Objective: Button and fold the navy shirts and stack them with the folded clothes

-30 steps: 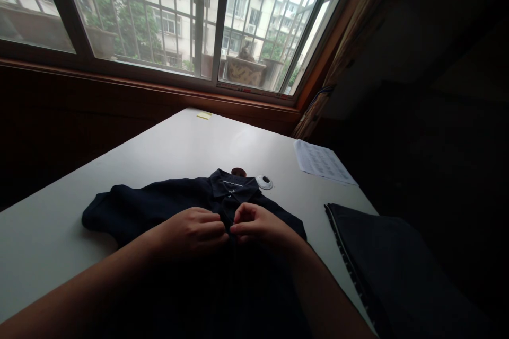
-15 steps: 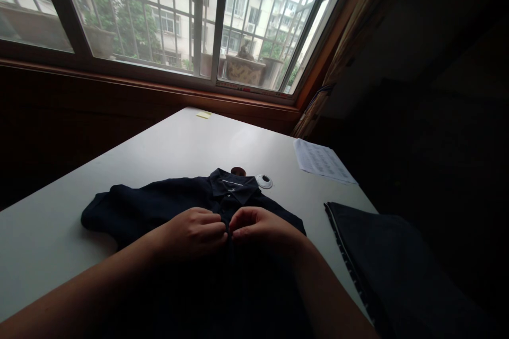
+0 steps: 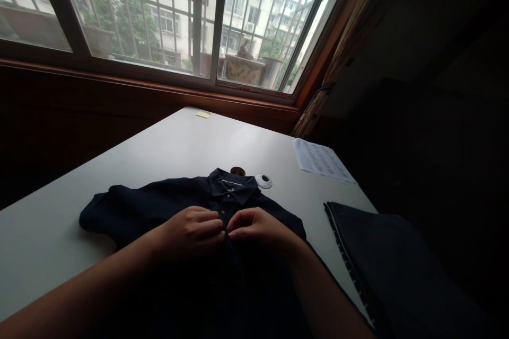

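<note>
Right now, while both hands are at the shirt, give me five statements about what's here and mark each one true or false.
1. The left hand and right hand are close together at the shirt's front. True.
2. The collar is at the end away from the window. False: it is at the window end.
3. The yellow note is near the table's far corner. True.
4. The papers lie under the shirt. False: they lie apart, to its right.
5. The dark cloth lies right of the shirt. True.

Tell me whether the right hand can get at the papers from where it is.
Probably yes: the right hand seems to pinch the dark shirt and would need to let go, but only the shirt's flat shoulder and white tabletop lie before the papers.
</note>
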`<act>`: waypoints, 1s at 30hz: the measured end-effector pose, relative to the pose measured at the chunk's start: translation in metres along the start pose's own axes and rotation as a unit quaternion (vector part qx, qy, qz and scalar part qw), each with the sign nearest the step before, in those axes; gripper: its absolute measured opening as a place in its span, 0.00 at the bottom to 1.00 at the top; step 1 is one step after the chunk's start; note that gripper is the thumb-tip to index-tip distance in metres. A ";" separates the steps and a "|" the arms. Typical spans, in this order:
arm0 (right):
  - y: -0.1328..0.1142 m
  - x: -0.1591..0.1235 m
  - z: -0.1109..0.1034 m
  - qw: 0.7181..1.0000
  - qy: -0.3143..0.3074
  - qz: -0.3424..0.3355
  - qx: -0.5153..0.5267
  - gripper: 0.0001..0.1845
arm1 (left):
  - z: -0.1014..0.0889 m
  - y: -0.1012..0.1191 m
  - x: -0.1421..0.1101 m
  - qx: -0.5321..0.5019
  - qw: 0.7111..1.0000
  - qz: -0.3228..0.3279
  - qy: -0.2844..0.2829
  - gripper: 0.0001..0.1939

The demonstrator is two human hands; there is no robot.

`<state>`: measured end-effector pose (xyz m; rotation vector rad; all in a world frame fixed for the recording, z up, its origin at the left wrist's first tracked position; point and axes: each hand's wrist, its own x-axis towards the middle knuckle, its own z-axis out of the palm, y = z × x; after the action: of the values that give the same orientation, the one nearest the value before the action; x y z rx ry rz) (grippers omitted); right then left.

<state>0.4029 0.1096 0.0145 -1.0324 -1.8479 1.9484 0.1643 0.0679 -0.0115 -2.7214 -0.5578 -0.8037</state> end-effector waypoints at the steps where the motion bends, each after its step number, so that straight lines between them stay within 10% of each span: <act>1: 0.000 0.000 0.000 1.000 0.002 -0.002 -0.002 0.18 | 0.000 0.000 0.000 -0.003 1.000 -0.001 -0.002 0.08; 10: 0.002 0.000 0.000 1.000 0.007 -0.002 -0.014 0.20 | 0.003 -0.004 0.001 -0.044 0.996 -0.024 0.067 0.08; 30: -0.012 -0.008 -0.001 0.999 -0.015 0.027 -0.037 0.20 | -0.001 -0.001 -0.002 -0.011 0.999 -0.011 0.029 0.04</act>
<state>0.4057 0.1074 0.0287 -1.0905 -1.9421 1.9488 0.1617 0.0681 -0.0121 -2.7073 -0.5712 -0.8967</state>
